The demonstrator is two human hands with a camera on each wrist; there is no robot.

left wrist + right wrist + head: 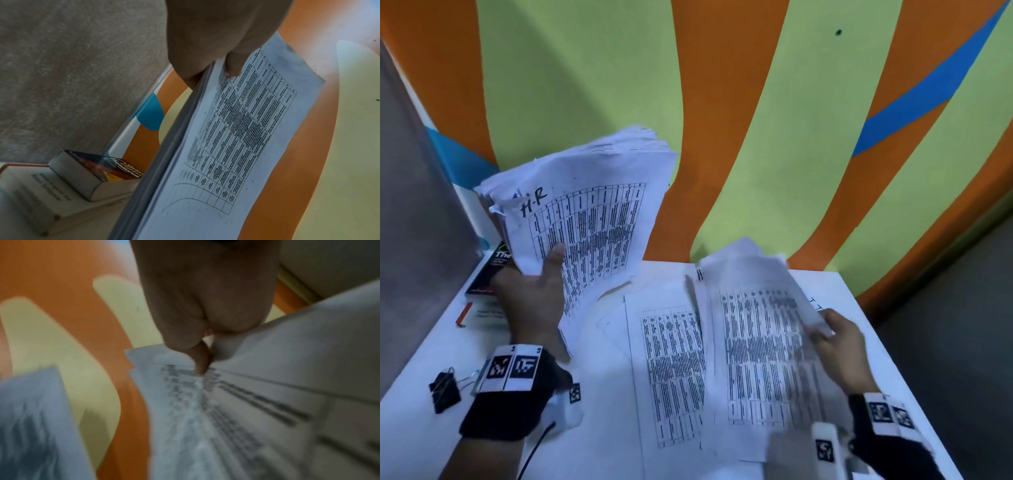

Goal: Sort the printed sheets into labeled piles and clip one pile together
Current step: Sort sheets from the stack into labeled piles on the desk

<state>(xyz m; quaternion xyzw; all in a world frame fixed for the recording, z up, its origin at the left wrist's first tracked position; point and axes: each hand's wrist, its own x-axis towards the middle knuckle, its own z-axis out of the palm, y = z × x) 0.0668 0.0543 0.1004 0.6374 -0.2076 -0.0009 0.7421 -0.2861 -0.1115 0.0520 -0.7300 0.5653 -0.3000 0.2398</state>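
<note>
Left hand point(530, 291) gripping thick "H-R" stack point(585, 205), tilting it above surface point(431, 349). Right hand point(839, 346) pinching one sheet point(756, 342) over two flat piles. One binder clip point(444, 390), two books lying left.

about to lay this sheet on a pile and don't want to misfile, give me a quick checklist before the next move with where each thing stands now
1. Left hand grips the held stack firmly: ok, thumb on the front, stack raised off the table.
2. Top label of the held stack readable: ok, handwritten "H.R".
3. Right hand has only a single sheet: cannot tell, the edge at its fingers is blurred.
4. Label of that sheet read: cannot tell, print is smeared by motion.
5. Landing pile lies flat on the table: ok.
6. Binder clip within reach: ok, it lies beside the left wrist.
</note>
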